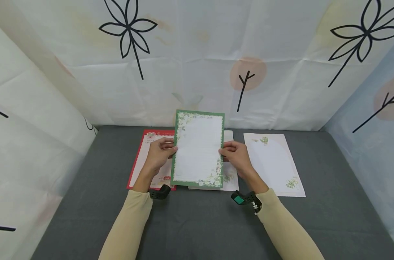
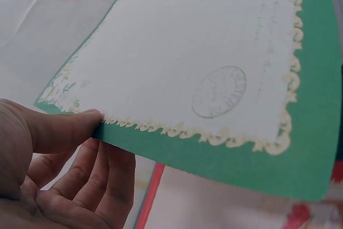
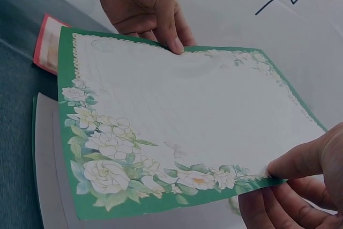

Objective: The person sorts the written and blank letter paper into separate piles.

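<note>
A sheet of stationery paper (image 1: 199, 151) with a green border and white flowers in its corners is raised above the table. My left hand (image 1: 159, 153) pinches its left edge, thumb on the printed face and fingers behind. On the opposite edge my right hand (image 1: 237, 157) pinches it the same way. In the left wrist view the paper's faint round stamp print (image 2: 220, 92) shows near a corner. Behind and below it lie a red-bordered sheet (image 1: 136, 169) to the left and a pale sheet with leaf prints (image 1: 230, 177), both partly covered from view.
A white sheet with green sprigs (image 1: 271, 162) lies on the right of the dark grey tablecloth (image 1: 197, 224). White curtain-like fabric (image 1: 197, 79) with line-drawn plants stands behind the table and along both sides.
</note>
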The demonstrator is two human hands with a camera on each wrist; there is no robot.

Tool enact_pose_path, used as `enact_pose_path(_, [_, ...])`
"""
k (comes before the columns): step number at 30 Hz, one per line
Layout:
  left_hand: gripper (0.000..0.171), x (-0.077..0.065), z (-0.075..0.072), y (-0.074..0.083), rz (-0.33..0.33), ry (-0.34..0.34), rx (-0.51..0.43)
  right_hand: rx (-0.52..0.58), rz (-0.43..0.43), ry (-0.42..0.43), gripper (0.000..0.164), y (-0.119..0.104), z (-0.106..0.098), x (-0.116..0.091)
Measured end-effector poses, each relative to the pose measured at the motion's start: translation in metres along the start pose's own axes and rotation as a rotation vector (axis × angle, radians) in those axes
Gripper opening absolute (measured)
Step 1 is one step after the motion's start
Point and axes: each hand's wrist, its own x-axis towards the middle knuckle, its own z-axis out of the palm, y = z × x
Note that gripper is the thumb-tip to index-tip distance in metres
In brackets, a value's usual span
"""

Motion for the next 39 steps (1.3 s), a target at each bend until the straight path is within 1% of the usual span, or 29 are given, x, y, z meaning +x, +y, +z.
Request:
enact_pose_path(7, [0.037, -0.002, -0.022, 0.001, -0.02, 0.013, 0.037, 0.028, 0.028, -0.008, 0.027, -0.005, 0.022, 0.005])
enact_pose_path(14, [0.04, -0.004, -0.042, -0.003, -0.054, 0.032, 0.095, 0.052, 0.055, -0.011, 0.024, -0.006, 0.045, 0.009])
enact_pose_path(19, [0.041, -0.007, -0.056, -0.006, -0.082, 0.044, 0.131, 0.049, 0.082, -0.008, 0.024, -0.006, 0.063, 0.011])
enact_pose_path(22, [0.041, -0.008, -0.064, -0.008, -0.102, 0.057, 0.157, 0.041, 0.084, -0.009, 0.025, -0.005, 0.073, 0.012])
enact_pose_path(27, [0.042, -0.011, -0.074, -0.012, -0.137, 0.076, 0.181, 0.024, 0.089, -0.011, 0.025, -0.003, 0.086, 0.012])
enact_pose_path(35, [0.041, -0.015, -0.087, -0.014, -0.161, 0.114, 0.223, -0.028, 0.11, -0.044, 0.027, -0.008, 0.103, 0.013])
enact_pose_path(39, [0.042, -0.016, -0.093, -0.016, -0.181, 0.114, 0.244, -0.045, 0.121, -0.052, 0.027, -0.005, 0.11, 0.015])
